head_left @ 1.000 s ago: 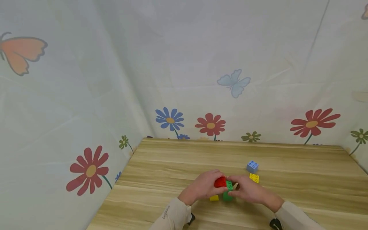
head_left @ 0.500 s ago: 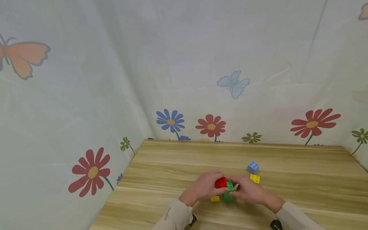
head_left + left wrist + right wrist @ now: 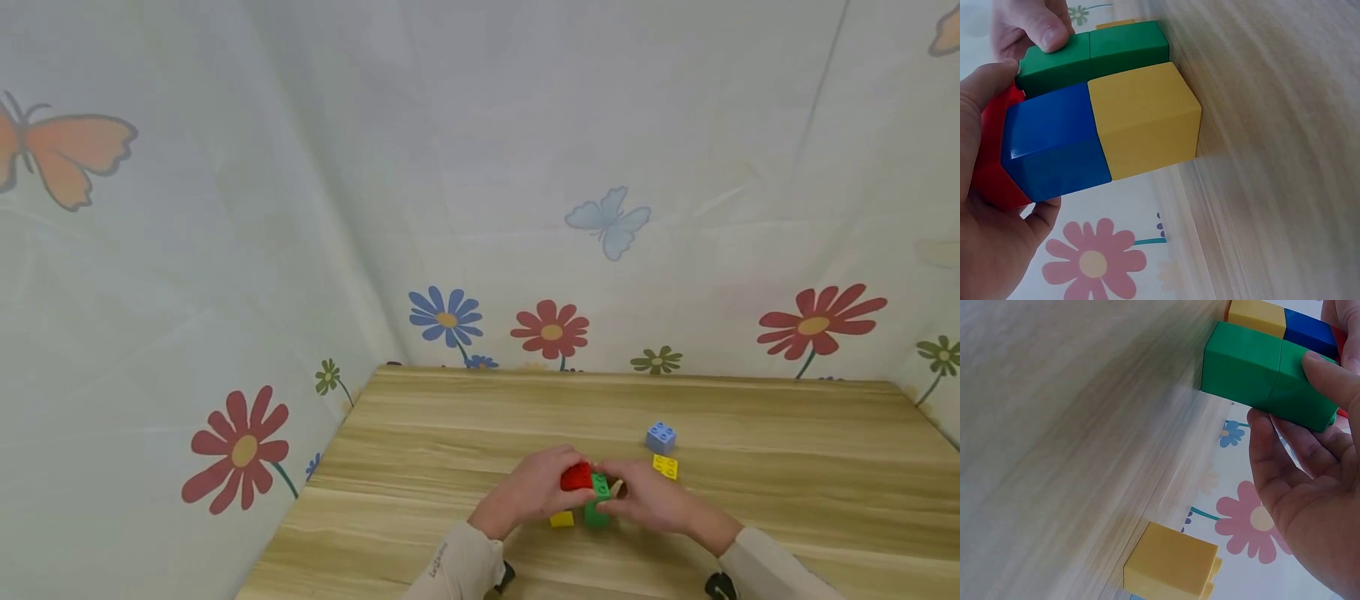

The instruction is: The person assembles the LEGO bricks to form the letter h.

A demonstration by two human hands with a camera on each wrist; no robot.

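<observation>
My left hand [image 3: 527, 490] grips the red brick [image 3: 577, 477] at the top of a stack; in the left wrist view a blue brick [image 3: 1054, 140] is under the red one [image 3: 996, 150], and a yellow brick [image 3: 1145, 119] is under the blue, at the table. Beside that stack stand two green bricks [image 3: 1241, 364], one on the other. My right hand [image 3: 651, 497] pinches the upper green brick [image 3: 1300, 387] between thumb and fingers. The two columns stand close together, and the red brick reaches the green column's top edge.
A light blue brick [image 3: 660, 438] and a yellow brick [image 3: 665, 467] sit on the wooden table [image 3: 465, 417] behind the right hand. A patterned curtain [image 3: 480, 167] hangs behind and to the left of the table.
The head view has shifted slightly. Both hands keep their holds on the red and green bricks, with no other visible movement.
</observation>
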